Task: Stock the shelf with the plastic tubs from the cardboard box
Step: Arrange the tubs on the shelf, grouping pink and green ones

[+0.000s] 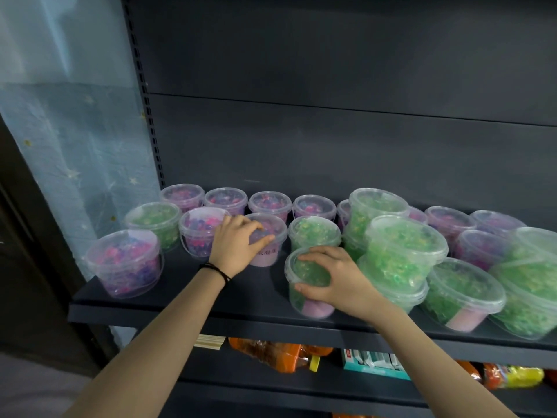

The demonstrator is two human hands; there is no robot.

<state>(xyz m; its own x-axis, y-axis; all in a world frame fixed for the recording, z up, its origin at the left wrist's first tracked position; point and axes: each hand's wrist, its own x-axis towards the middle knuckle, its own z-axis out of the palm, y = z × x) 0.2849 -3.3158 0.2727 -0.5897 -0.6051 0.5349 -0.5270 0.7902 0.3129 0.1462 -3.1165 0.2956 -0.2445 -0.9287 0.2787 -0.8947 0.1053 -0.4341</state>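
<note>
Grip of right hand (337, 280) curls round upright green tub (299, 300) near shelf (180, 297) front edge, tub directly under palm. Left hand (238, 247) grip curls over pink tub (268, 256), just left and behind.

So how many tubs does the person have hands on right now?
2. The left hand grips a pink-bead tub further back; the right hand grips a green-bead tub near the front edge of the shelf.

A shop is shown: rows of identical plastic tubs (313, 206) are ranged on a dark metal shelf (180, 300), with packaged goods (373, 363) stocked below.
</note>
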